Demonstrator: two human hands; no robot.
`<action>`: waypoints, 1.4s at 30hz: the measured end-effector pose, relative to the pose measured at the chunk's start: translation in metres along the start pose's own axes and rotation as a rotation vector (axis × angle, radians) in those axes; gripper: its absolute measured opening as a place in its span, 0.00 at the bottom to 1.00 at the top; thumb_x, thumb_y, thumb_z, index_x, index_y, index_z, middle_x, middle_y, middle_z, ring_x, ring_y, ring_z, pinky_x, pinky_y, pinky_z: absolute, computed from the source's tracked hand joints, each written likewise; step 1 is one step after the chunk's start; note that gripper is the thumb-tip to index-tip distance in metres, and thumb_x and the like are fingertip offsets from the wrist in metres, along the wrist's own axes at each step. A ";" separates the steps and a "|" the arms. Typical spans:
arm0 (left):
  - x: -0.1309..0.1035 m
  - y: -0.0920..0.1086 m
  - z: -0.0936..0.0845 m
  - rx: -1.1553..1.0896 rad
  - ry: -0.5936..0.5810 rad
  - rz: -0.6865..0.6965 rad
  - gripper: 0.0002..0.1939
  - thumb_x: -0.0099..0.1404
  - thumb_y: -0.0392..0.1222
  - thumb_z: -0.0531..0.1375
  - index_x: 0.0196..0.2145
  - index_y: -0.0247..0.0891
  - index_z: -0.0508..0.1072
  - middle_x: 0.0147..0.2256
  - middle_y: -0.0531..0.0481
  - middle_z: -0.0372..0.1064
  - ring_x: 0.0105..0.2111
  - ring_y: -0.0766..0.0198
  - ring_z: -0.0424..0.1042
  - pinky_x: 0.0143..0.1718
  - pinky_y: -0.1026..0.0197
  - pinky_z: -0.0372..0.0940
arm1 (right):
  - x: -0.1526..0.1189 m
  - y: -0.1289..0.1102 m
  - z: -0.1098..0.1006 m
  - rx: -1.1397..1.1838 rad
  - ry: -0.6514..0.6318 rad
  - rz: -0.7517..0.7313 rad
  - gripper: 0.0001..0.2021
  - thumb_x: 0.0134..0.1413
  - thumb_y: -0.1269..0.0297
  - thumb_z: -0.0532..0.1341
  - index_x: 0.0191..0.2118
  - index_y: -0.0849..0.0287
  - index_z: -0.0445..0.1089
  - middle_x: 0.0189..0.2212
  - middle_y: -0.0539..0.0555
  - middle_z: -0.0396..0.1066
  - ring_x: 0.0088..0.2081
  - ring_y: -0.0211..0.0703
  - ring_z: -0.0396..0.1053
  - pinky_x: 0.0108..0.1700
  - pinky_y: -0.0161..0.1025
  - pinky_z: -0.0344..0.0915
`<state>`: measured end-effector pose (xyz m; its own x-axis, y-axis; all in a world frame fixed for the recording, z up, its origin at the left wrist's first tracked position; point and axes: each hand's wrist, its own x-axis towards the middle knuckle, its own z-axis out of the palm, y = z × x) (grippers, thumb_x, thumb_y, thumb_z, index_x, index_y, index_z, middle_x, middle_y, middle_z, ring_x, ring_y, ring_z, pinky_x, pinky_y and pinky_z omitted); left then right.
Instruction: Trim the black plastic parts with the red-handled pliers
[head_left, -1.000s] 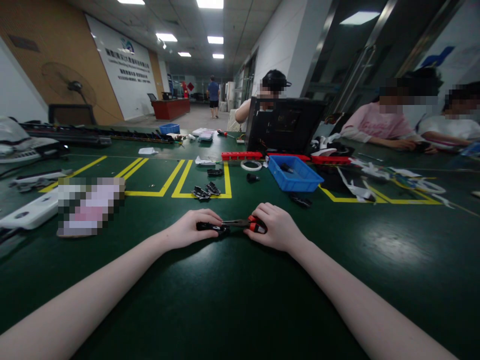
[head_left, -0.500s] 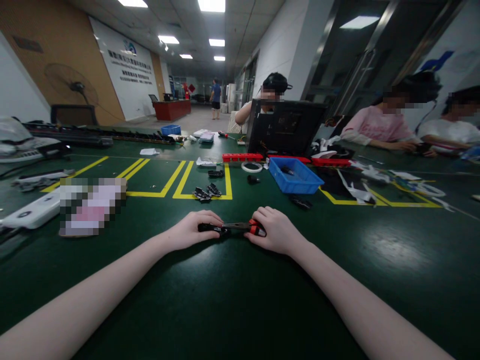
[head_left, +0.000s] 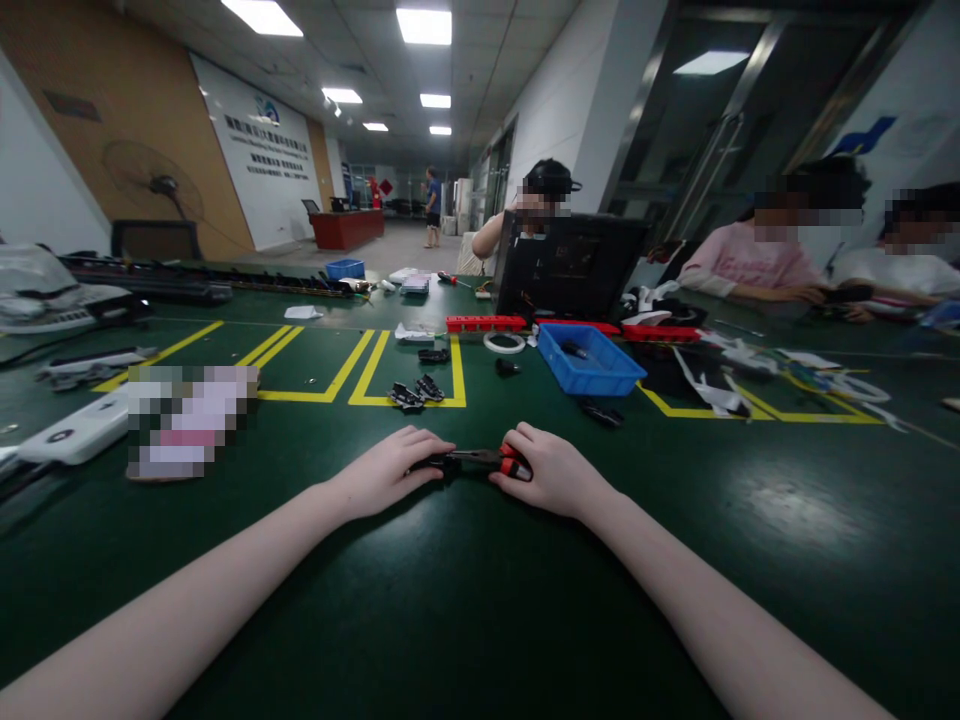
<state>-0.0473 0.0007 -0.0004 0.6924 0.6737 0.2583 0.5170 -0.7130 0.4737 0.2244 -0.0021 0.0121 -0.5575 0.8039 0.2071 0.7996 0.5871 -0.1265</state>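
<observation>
Head view: I have the left hand (head_left: 394,470) pinching a black part (head_left: 435,461) over the tabletop (head_left: 480,600), the right hand (head_left: 556,470) wrapped round the pliers (head_left: 480,457), their tips at the part. Bracing it close to those tips should, I judge, prevent twisting.

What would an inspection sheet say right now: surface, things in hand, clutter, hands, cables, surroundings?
Surface: green tabletop, marked with yellow lines.
Things in hand: needle-nose pliers, tip at black part, partly hidden.
Clutter: loose black pieces, white ring, blue bin with dark contents.
Hands: left hand holds black part; right hand grips pliers.
Cables: dark cord at left, beside white strip-shaped device.
Surroundings: co-worker in pink at right; standing fan behind, left.
</observation>
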 end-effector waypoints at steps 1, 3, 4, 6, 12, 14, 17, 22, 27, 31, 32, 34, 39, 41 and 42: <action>0.000 0.001 0.000 0.029 -0.005 0.001 0.17 0.71 0.41 0.54 0.56 0.43 0.65 0.51 0.46 0.67 0.51 0.56 0.66 0.52 0.52 0.64 | 0.000 0.000 -0.001 0.003 0.003 -0.001 0.16 0.55 0.49 0.60 0.36 0.58 0.65 0.34 0.53 0.64 0.31 0.40 0.64 0.31 0.37 0.58; -0.001 0.003 0.001 0.064 -0.018 -0.005 0.18 0.72 0.43 0.53 0.58 0.43 0.63 0.51 0.46 0.66 0.50 0.56 0.66 0.51 0.52 0.64 | 0.000 0.000 -0.002 0.010 0.011 -0.010 0.15 0.54 0.50 0.60 0.35 0.58 0.65 0.33 0.53 0.65 0.32 0.41 0.64 0.32 0.37 0.59; -0.001 0.004 0.000 0.072 -0.024 -0.011 0.18 0.72 0.43 0.52 0.58 0.43 0.62 0.51 0.46 0.66 0.50 0.57 0.66 0.51 0.52 0.64 | 0.000 0.000 -0.002 0.015 0.013 -0.017 0.15 0.54 0.50 0.60 0.34 0.58 0.64 0.33 0.53 0.65 0.32 0.41 0.64 0.33 0.37 0.59; -0.001 0.005 0.000 0.082 -0.038 -0.021 0.18 0.73 0.43 0.51 0.59 0.43 0.61 0.51 0.46 0.66 0.50 0.57 0.66 0.50 0.53 0.65 | 0.001 0.000 -0.003 0.027 0.015 -0.031 0.14 0.54 0.52 0.61 0.34 0.58 0.64 0.33 0.53 0.65 0.33 0.41 0.65 0.33 0.37 0.59; -0.001 0.006 0.001 0.117 -0.059 -0.043 0.19 0.73 0.46 0.51 0.59 0.43 0.60 0.50 0.46 0.64 0.45 0.57 0.69 0.46 0.55 0.66 | 0.000 -0.001 -0.005 0.052 -0.002 -0.032 0.13 0.54 0.53 0.61 0.34 0.58 0.64 0.33 0.53 0.66 0.33 0.41 0.65 0.34 0.37 0.60; -0.001 0.006 0.001 0.147 -0.064 -0.055 0.19 0.73 0.48 0.51 0.58 0.44 0.61 0.49 0.47 0.64 0.43 0.57 0.70 0.44 0.55 0.66 | 0.000 -0.001 -0.006 0.060 -0.010 -0.028 0.13 0.54 0.54 0.61 0.34 0.58 0.64 0.33 0.53 0.66 0.33 0.41 0.65 0.34 0.38 0.60; 0.000 0.006 0.001 0.192 -0.086 -0.065 0.19 0.72 0.50 0.51 0.58 0.44 0.62 0.47 0.47 0.65 0.41 0.57 0.70 0.41 0.55 0.65 | 0.000 -0.002 -0.007 0.068 -0.016 -0.020 0.12 0.53 0.54 0.62 0.34 0.58 0.64 0.33 0.53 0.67 0.33 0.41 0.65 0.34 0.38 0.60; 0.001 0.009 -0.001 0.218 -0.101 -0.049 0.22 0.71 0.53 0.52 0.59 0.45 0.61 0.47 0.46 0.66 0.42 0.55 0.70 0.42 0.55 0.64 | 0.000 -0.002 -0.007 0.065 -0.012 -0.026 0.12 0.53 0.54 0.62 0.33 0.58 0.64 0.33 0.53 0.66 0.33 0.41 0.65 0.34 0.38 0.60; 0.000 0.009 -0.001 0.224 -0.089 -0.039 0.24 0.69 0.53 0.55 0.59 0.46 0.61 0.46 0.47 0.66 0.40 0.55 0.70 0.40 0.54 0.65 | -0.001 -0.002 -0.007 0.044 -0.009 -0.030 0.12 0.53 0.54 0.62 0.34 0.58 0.64 0.33 0.52 0.66 0.33 0.41 0.65 0.34 0.38 0.59; -0.001 0.008 0.000 0.169 -0.066 -0.062 0.21 0.70 0.50 0.54 0.58 0.45 0.62 0.47 0.47 0.64 0.40 0.57 0.70 0.40 0.55 0.66 | -0.002 -0.001 -0.007 0.035 -0.009 -0.031 0.13 0.54 0.53 0.62 0.34 0.58 0.65 0.33 0.53 0.66 0.33 0.41 0.64 0.33 0.37 0.59; -0.001 0.008 0.001 0.156 -0.063 -0.063 0.21 0.70 0.49 0.54 0.58 0.46 0.62 0.47 0.47 0.64 0.40 0.57 0.70 0.41 0.55 0.66 | -0.002 -0.001 -0.007 0.033 -0.008 -0.031 0.13 0.54 0.53 0.62 0.34 0.58 0.65 0.33 0.52 0.66 0.33 0.41 0.64 0.33 0.37 0.59; -0.001 0.007 0.001 0.138 -0.061 -0.057 0.21 0.70 0.49 0.54 0.59 0.47 0.61 0.47 0.47 0.63 0.41 0.58 0.70 0.42 0.55 0.66 | -0.002 -0.001 -0.006 0.030 -0.006 -0.033 0.13 0.54 0.53 0.62 0.34 0.58 0.65 0.33 0.52 0.66 0.33 0.41 0.64 0.34 0.37 0.59; -0.001 0.005 0.002 0.142 -0.058 -0.051 0.22 0.71 0.48 0.53 0.61 0.48 0.60 0.48 0.47 0.63 0.41 0.57 0.69 0.43 0.53 0.66 | -0.001 -0.001 -0.004 0.006 0.017 -0.040 0.14 0.54 0.52 0.61 0.34 0.58 0.64 0.33 0.53 0.66 0.33 0.41 0.64 0.34 0.38 0.58; -0.001 0.005 0.002 0.130 -0.064 -0.062 0.23 0.71 0.48 0.53 0.62 0.49 0.58 0.49 0.47 0.62 0.42 0.56 0.69 0.44 0.53 0.66 | 0.000 -0.001 -0.003 -0.009 0.038 -0.034 0.14 0.53 0.52 0.61 0.34 0.59 0.65 0.33 0.53 0.66 0.33 0.42 0.64 0.35 0.38 0.58; -0.001 0.005 0.002 0.123 -0.066 -0.068 0.23 0.72 0.48 0.52 0.63 0.50 0.57 0.49 0.47 0.62 0.43 0.56 0.69 0.45 0.53 0.66 | 0.000 -0.001 -0.003 -0.017 0.050 -0.030 0.14 0.53 0.52 0.62 0.34 0.59 0.65 0.33 0.53 0.66 0.34 0.42 0.64 0.35 0.38 0.58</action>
<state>-0.0448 -0.0040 -0.0002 0.6836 0.7096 0.1710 0.6186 -0.6876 0.3801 0.2245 -0.0032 0.0149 -0.5696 0.7803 0.2583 0.7867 0.6086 -0.1036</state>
